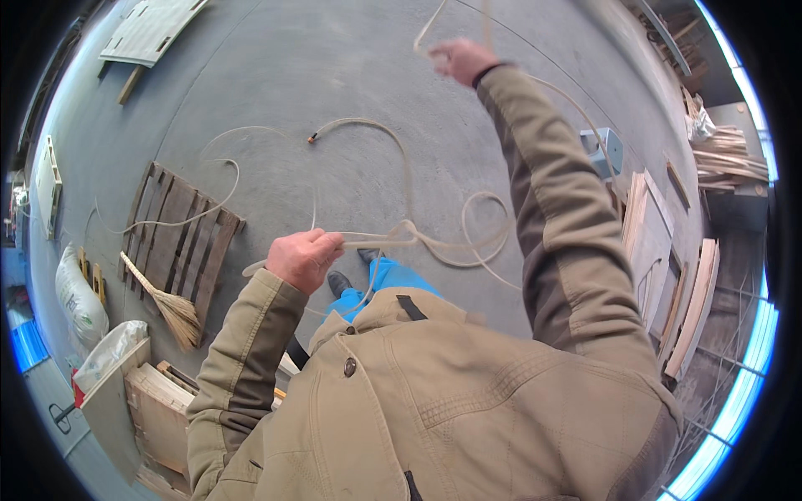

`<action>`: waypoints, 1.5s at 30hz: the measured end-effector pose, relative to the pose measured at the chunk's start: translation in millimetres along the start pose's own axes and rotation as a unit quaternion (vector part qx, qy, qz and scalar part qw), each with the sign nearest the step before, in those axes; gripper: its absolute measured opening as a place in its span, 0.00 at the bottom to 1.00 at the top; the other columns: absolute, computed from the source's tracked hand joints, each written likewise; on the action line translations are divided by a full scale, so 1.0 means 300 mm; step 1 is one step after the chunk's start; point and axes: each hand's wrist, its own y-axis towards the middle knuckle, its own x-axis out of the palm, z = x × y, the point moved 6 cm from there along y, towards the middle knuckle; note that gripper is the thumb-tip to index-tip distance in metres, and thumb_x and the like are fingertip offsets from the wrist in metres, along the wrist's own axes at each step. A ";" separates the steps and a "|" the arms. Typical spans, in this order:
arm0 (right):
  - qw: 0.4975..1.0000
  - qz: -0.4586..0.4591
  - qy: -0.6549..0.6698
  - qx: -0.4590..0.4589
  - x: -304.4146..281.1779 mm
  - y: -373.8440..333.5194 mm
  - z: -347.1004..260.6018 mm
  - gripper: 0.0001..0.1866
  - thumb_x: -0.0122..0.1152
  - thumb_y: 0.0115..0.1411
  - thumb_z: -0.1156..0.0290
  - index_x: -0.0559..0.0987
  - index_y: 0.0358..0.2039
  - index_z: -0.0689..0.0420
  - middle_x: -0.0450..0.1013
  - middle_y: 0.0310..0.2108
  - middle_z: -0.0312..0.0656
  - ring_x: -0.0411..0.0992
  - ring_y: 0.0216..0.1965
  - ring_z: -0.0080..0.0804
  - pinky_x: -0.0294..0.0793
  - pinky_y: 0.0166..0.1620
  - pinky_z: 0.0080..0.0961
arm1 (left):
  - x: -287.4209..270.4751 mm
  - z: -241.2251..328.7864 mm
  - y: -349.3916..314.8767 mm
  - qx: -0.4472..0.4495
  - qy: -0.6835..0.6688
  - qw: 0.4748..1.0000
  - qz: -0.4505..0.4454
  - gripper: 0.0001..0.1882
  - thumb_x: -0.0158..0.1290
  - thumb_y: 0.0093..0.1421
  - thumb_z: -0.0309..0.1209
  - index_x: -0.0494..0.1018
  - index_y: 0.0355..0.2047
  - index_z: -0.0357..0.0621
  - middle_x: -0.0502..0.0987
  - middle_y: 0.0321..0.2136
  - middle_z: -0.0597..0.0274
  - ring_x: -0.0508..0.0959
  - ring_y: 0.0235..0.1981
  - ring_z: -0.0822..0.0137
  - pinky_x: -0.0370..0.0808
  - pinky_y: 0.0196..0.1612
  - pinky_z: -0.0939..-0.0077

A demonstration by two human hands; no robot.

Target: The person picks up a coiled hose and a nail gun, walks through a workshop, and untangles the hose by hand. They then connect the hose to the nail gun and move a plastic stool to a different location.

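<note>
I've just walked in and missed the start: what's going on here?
A person is handling a long, pale hose. The left hand is closed around it; the blurred right hand is stretched out ahead at another part, its grip unclear. More hose loops over the grey floor, and a thin pale line crosses the wooden pallet.

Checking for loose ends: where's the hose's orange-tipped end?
Head view, upper left of centre: the orange-tipped hose end lies on the floor, beyond the left hand and right of the slatted pallet.

Soft, even light, bluish-white rim glare (right hand blurry), fisheye-curved edges.
</note>
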 end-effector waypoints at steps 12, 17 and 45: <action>0.837 0.256 0.411 0.253 0.370 -0.618 0.637 0.25 0.63 0.62 0.50 0.78 0.41 0.63 0.77 0.31 0.45 0.77 0.29 0.32 0.77 0.34 0.29 | 0.018 -0.001 0.159 -0.003 -0.133 0.988 0.079 0.09 0.60 0.57 0.23 0.76 0.39 0.41 0.79 0.28 0.53 0.81 0.26 0.57 0.76 0.28 0.70; 0.553 0.091 0.730 0.390 0.842 -0.880 0.484 0.22 0.55 0.67 0.48 0.74 0.28 0.55 0.70 0.19 0.34 0.65 0.16 0.22 0.62 0.19 0.20 | -0.020 0.020 0.262 -0.025 -0.188 0.975 0.113 0.07 0.58 0.61 0.22 0.77 0.40 0.37 0.78 0.28 0.58 0.77 0.26 0.69 0.74 0.31 0.76; 0.322 -0.057 0.878 0.350 1.045 -0.650 -0.612 0.32 0.42 0.70 0.43 0.65 0.47 0.67 0.76 0.34 0.54 0.78 0.31 0.42 0.81 0.28 0.32 | -0.293 0.257 -0.090 -0.083 -0.331 0.923 0.177 0.07 0.54 0.66 0.25 0.76 0.42 0.36 0.74 0.33 0.72 0.67 0.32 0.81 0.66 0.37 0.86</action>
